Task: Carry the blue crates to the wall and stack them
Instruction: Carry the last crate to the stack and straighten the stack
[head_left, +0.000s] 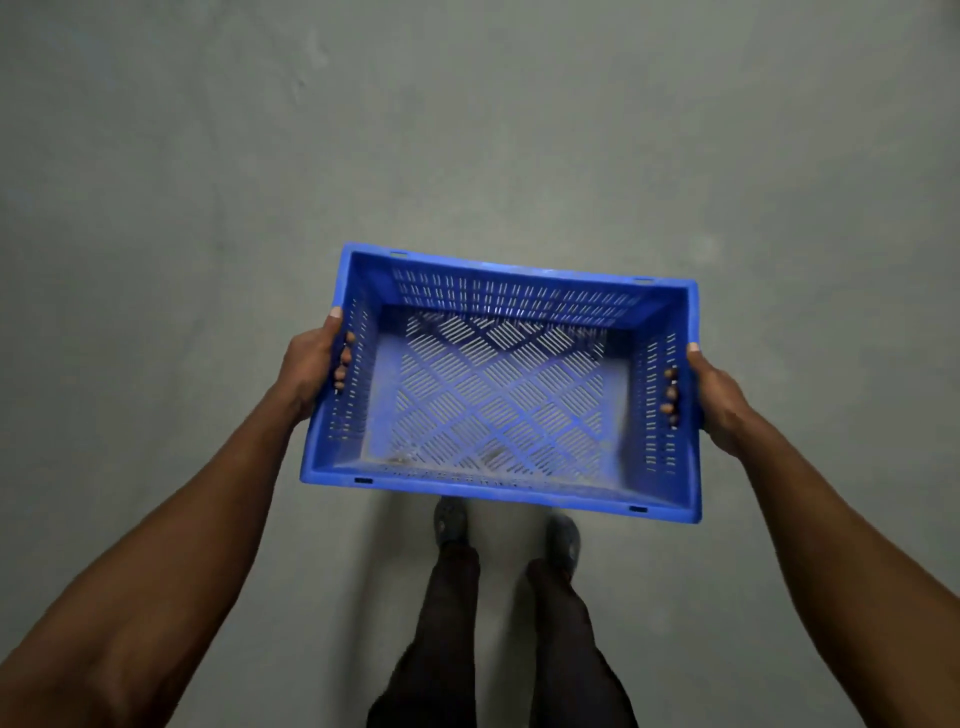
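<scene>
Both hands, left (311, 364) and right (719, 400), grip the blue crate (498, 384) by its end handles. Best to keep it level above the floor (467, 130) while walking.

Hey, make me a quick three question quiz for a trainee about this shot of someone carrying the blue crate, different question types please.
1. True or false: the blue crate holds several boxes.
2. Multiple choice: where do the hands grip the crate? A) both on the near long rim B) one on each short end, fingers through the handle slots C) underneath the base
3. Fill in: the crate is held above the person's ______.

Key
1. False; it looks empty, floor showing through the slotted base.
2. B; left hand and right hand on opposite ends.
3. Feet; shoes show just below the near rim.
</scene>
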